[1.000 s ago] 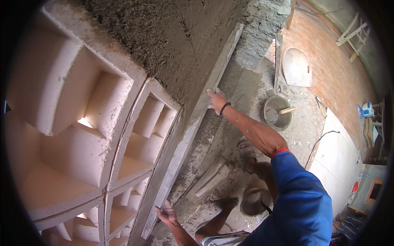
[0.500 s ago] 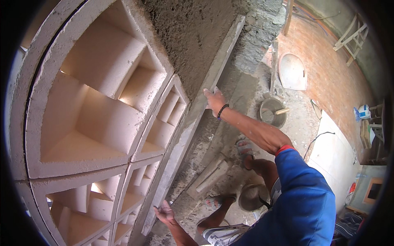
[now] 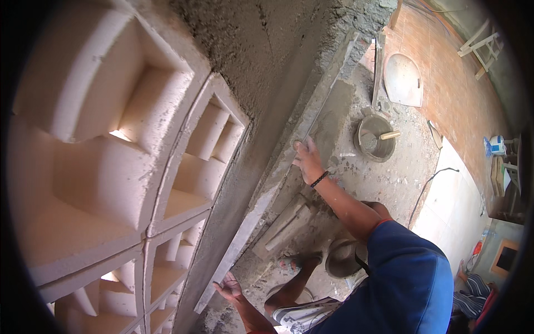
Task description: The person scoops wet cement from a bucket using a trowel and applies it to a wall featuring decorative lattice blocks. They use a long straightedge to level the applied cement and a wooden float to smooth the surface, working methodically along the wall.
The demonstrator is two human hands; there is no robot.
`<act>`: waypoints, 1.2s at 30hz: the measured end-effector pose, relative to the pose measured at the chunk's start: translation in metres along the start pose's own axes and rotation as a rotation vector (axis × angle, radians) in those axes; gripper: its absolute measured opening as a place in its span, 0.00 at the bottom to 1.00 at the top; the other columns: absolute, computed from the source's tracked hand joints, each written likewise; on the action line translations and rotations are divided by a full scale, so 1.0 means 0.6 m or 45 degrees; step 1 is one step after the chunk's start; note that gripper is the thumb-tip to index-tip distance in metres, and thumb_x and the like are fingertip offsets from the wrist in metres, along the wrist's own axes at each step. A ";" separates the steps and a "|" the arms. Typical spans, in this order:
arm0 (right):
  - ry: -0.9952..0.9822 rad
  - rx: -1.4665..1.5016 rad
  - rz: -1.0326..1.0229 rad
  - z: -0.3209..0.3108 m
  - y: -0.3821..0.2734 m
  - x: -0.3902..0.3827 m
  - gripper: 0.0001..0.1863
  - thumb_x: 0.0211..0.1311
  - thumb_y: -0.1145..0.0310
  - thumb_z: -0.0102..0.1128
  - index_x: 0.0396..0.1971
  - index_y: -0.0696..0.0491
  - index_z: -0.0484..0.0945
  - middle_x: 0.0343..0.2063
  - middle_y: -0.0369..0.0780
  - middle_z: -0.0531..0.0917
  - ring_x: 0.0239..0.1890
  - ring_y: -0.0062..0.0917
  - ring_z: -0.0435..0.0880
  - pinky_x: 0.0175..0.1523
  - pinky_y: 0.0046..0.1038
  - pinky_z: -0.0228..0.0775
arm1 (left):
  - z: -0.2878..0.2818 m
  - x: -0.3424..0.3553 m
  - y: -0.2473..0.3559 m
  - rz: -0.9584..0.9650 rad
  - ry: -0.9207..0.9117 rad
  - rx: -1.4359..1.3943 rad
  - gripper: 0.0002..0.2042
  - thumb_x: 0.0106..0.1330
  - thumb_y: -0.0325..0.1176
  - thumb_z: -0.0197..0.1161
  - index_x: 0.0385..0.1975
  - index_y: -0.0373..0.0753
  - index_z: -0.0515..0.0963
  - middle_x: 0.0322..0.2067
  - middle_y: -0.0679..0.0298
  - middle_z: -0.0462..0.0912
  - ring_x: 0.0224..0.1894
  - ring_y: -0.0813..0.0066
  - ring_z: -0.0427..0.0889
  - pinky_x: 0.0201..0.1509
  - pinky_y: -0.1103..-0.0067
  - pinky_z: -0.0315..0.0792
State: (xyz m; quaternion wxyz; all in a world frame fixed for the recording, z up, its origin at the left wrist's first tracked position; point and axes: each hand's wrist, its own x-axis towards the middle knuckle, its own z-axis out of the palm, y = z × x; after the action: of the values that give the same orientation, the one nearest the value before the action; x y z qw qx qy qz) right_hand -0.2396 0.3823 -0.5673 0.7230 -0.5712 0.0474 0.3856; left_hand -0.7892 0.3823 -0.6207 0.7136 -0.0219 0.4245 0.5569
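Note:
A long, mortar-smeared straightedge [image 3: 257, 210] slants across the middle, from upper right to lower left. My right hand [image 3: 309, 160], with a dark beaded bracelet on the wrist, grips its right edge around mid-length, thumb toward the wall side. Near its lower end, my left hand [image 3: 229, 288] holds the same edge, palm turned up and fingers curled against it; part of this grip is hidden. Along the straightedge's left side runs a wet grey mortar face [image 3: 245, 150], smooth low down and rough higher up. Pale hollow vent blocks [image 3: 161, 178] adjoin that face on the left.
Below stands a mortar bucket [image 3: 375, 146] with a wooden handle sticking out. A second bucket [image 3: 342, 259] is by my legs. Boards [image 3: 289, 225] lie on the littered floor. Farther right are a pale curved panel [image 3: 403, 80], white sheets [image 3: 445, 192] and a wooden trestle [image 3: 484, 50].
The straightedge and both hands have shifted right, away from the vent blocks, exposing a strip of smooth mortar. My view has moved closer to the blocks.

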 end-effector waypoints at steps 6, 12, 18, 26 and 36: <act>0.132 0.024 0.255 -0.126 0.222 0.149 0.40 0.62 0.58 0.55 0.67 0.51 0.43 0.57 0.42 0.64 0.52 0.32 0.67 0.52 0.39 0.64 | -0.118 0.087 -0.052 -0.057 0.224 0.118 0.23 0.57 0.40 0.65 0.50 0.38 0.70 0.52 0.59 0.74 0.56 0.61 0.71 0.61 0.61 0.63; 0.202 -0.016 0.251 -0.139 0.370 0.300 0.36 0.61 0.59 0.57 0.64 0.53 0.51 0.60 0.44 0.63 0.54 0.35 0.68 0.52 0.43 0.65 | -0.170 0.184 -0.121 -0.066 0.337 0.125 0.22 0.60 0.41 0.62 0.51 0.36 0.69 0.53 0.58 0.73 0.57 0.61 0.70 0.62 0.61 0.62; 0.374 -0.354 0.069 -0.143 0.432 0.402 0.41 0.58 0.53 0.58 0.61 0.65 0.52 0.60 0.54 0.61 0.62 0.42 0.63 0.63 0.36 0.58 | -0.221 0.282 -0.175 -0.120 0.348 0.219 0.24 0.58 0.44 0.63 0.51 0.38 0.69 0.52 0.59 0.73 0.55 0.62 0.71 0.60 0.62 0.65; 0.696 -0.909 0.061 -0.136 0.436 0.457 0.37 0.55 0.53 0.59 0.54 0.68 0.62 0.52 0.58 0.71 0.55 0.47 0.70 0.59 0.37 0.63 | -0.230 0.341 -0.237 -0.181 0.554 0.181 0.26 0.51 0.43 0.69 0.49 0.41 0.71 0.50 0.62 0.74 0.52 0.63 0.73 0.56 0.63 0.68; 0.593 -0.934 0.059 -0.153 0.452 0.518 0.37 0.58 0.51 0.56 0.56 0.68 0.61 0.54 0.57 0.69 0.56 0.46 0.70 0.61 0.34 0.61 | -0.211 0.365 -0.267 -0.183 0.564 0.139 0.26 0.51 0.39 0.68 0.50 0.40 0.70 0.52 0.60 0.73 0.53 0.60 0.72 0.58 0.61 0.65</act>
State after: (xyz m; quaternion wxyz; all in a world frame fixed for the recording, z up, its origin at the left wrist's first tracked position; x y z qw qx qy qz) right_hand -0.1545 0.4734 -0.9713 0.4335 -0.8608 0.0819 0.2539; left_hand -0.7285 0.4277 -0.9101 0.6410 -0.1351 0.5976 0.4624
